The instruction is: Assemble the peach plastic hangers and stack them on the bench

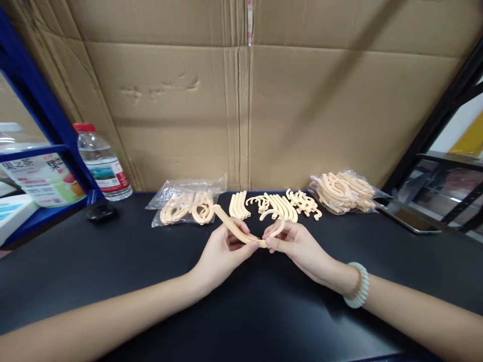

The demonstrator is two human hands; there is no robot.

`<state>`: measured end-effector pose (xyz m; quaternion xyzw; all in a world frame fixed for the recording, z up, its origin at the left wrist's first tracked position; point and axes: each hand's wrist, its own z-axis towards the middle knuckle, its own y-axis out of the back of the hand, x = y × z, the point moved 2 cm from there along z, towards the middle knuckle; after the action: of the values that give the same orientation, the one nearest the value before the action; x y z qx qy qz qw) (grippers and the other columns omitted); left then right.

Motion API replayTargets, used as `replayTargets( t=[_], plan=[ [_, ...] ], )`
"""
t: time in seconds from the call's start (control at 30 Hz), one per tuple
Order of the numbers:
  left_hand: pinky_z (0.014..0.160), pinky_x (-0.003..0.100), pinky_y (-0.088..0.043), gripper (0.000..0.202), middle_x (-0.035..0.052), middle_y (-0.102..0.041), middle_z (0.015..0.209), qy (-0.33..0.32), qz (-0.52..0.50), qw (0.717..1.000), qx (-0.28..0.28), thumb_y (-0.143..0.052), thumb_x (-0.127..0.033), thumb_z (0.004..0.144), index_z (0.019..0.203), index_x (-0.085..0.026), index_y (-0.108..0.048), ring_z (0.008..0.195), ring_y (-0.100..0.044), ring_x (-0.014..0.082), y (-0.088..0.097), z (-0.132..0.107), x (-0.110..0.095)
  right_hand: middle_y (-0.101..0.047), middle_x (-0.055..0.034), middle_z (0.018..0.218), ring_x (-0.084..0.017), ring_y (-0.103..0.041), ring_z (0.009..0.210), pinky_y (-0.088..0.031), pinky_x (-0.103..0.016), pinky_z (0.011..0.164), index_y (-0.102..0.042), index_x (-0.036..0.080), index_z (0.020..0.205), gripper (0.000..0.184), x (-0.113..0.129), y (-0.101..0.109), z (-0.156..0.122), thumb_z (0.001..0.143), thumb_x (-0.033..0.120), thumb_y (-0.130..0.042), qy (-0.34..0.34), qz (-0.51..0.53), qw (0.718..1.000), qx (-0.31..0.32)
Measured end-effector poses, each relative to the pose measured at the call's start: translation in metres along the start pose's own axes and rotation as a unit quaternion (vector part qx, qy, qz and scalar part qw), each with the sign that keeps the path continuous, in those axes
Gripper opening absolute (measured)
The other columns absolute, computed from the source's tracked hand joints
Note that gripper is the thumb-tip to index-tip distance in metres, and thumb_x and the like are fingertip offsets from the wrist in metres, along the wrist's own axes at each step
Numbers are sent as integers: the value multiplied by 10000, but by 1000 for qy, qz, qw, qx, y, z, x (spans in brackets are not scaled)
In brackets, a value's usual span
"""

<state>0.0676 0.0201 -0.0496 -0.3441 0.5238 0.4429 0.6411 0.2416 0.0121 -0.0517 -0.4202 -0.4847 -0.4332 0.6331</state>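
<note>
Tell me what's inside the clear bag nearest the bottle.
Curved beige pieces show through the clear bag. They overlap, so whatever lies underneath is covered, and I can't give a sure count.

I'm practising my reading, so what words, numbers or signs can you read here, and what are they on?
"果之", seemingly then "茶": on the pale pack at far left; its smaller lines are too blurred.
Bottle label: too blurred to read.
White-and-blue box: nothing readable.
Long curved piece in the left hand, curled piece in the right hand: no writing visible.
</note>
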Motion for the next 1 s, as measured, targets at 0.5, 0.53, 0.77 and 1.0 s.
replayTargets(
  t=[0.5,0.53,0.77,1.0],
  plan=[
    [797,293,-498,295,31,-678,825,62,-55,997,7,-781,-309,729,882,-138,-597,803,-646,163,-12,-6,-2,-658,-16,657,-118,-568,548,-488,-270,562,-722,161,740,273,1,0,2,715,427,-779,13,-73,997,29],
    [804,290,-491,296,38,-686,827,75,-57,996,6,-788,-312,724,892,-129,-625,805,-642,161,-11,-6,-3,-661,-21,657,-126,-577,549,-497,-279,563,-724,161,736,285,2,3,4,701,438,-787,14,-80,996,24],
    [810,260,-467,333,37,-702,798,119,-108,986,-43,-855,-281,650,915,-133,-718,807,-620,145,-6,-3,-1,-692,-75,805,-228,-620,758,-504,-407,733,-735,200,823,220,19,54,27,877,381,-621,212,-373,900,-74],
    [822,237,-455,342,35,-679,814,156,-129,978,-46,-856,-296,652,937,-140,-749,835,-589,135,-8,-3,-6,-641,-142,1133,-308,-523,1083,-420,-523,945,-689,163,1094,234,-2,62,46,879,181,-599,277,-596,753,32]
  ],
)
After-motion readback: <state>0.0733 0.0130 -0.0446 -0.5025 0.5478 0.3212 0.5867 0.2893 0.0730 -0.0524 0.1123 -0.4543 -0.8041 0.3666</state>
